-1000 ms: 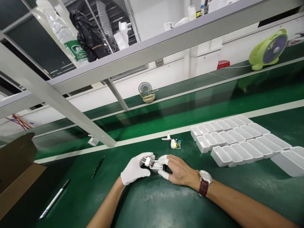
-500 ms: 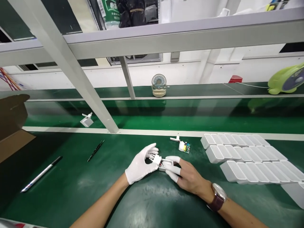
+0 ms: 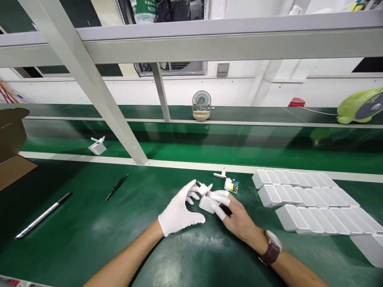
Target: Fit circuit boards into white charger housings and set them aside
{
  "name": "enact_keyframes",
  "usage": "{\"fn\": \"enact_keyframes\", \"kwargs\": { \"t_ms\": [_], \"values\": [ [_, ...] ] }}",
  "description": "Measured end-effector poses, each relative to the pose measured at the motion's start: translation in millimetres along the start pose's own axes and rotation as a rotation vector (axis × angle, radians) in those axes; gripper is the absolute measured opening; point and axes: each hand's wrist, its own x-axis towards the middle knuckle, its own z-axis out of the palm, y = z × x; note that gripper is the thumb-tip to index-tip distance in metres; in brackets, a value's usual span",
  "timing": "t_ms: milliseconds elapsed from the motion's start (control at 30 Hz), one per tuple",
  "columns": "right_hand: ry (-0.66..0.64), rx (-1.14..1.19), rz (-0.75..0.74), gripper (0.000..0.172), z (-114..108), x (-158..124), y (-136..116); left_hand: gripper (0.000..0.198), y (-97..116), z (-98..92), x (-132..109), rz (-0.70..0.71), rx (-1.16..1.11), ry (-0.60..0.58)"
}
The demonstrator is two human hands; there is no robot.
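Note:
My right hand, with white finger covers and a wristwatch, grips a small white plug adapter housing between thumb and fingers. A white plug piece stands tilted at the housing's top; whether it is seated cannot be told. To the left, my gloved left hand is open, thumb and fingers spread around the housing's near side, its fingertips close to the plug piece. Just beyond the hands lie a small circuit board with a white part and another white plug piece.
Rows of white housings stand at right. A black tweezers-like tool, a pen and a cardboard box are at left. Another adapter sits on the green belt behind. A slanted metal post crosses the left side.
The housing has turned in my right hand, so its closed side shows, and the plug piece tilts upward. My left thumb has come away from it and spread.

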Motion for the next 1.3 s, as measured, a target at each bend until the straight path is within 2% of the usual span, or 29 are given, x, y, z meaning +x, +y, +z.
{"fn": "enact_keyframes", "kwargs": {
  "t_ms": [67, 133, 233, 300, 400, 500, 600, 767, 900, 1067, 1133, 1200, 1233, 1300],
  "values": [
    [0.088, 0.347, 0.242, 0.032, 2.2, 0.3, -2.3, 0.113, 2.0, 5.8, -0.5, -0.02, -0.006, 0.027],
    [0.11, 0.671, 0.459, 0.037, 6.3, 0.0, -6.8, 0.106, 6.5, 12.7, -2.9, -0.052, 0.019, 0.058],
    [0.049, 0.916, 0.601, 0.04, 14.5, -2.7, -13.7, 0.086, 14.7, 21.8, -9.3, -0.07, 0.092, 0.092],
    [0.0, 0.969, 0.622, 0.039, 19.3, -5.1, -16.0, 0.08, 16.9, 25.0, -13.8, -0.043, 0.139, 0.099],
    [-0.039, 1.009, 0.644, 0.036, 23.1, -7.6, -15.1, 0.082, 12.6, 25.5, -17.9, 0.026, 0.221, 0.076],
    [-0.026, 1.019, 0.681, 0.036, 23.5, -9.0, -11.8, 0.087, 5.4, 24.7, -18.7, 0.121, 0.309, 0.04],
    [0.005, 0.998, 0.721, 0.036, 22.7, -10.0, -9.4, 0.084, 1.8, 24.8, -18.2, 0.206, 0.396, 0.027],
    [0.016, 0.953, 0.762, 0.04, 21.8, -9.7, -11.7, 0.081, 0.4, 24.6, -18.0, 0.258, 0.47, 0.017],
    [0.001, 0.904, 0.753, 0.039, 23.4, -9.8, -12.2, 0.079, -1.6, 24.8, -18.4, 0.257, 0.454, -0.002],
    [-0.034, 0.766, 0.684, 0.042, 22.4, -12.4, -6.5, 0.087, 6.1, 20.6, -19.2, 0.174, 0.396, -0.034],
    [-0.007, 0.57, 0.566, 0.042, 18.2, -11.5, -6.9, 0.091, 12.0, 16.8, -17.9, 0.111, 0.339, -0.028],
    [0.021, 0.305, 0.378, 0.039, 13.2, -9.6, -9.7, 0.089, 16.4, 13.4, -14.8, 0.044, 0.333, 0.01],
    [0.021, 0.185, 0.276, 0.038, 11.2, -8.8, -11.6, 0.082, 17.6, 12.2, -12.8, 0.03, 0.358, 0.034],
    [-0.025, 0.016, 0.108, 0.039, 9.0, -8.0, -14.7, 0.051, 18.0, 10.7, -8.7, 0.046, 0.439, 0.063]
  ]
}}
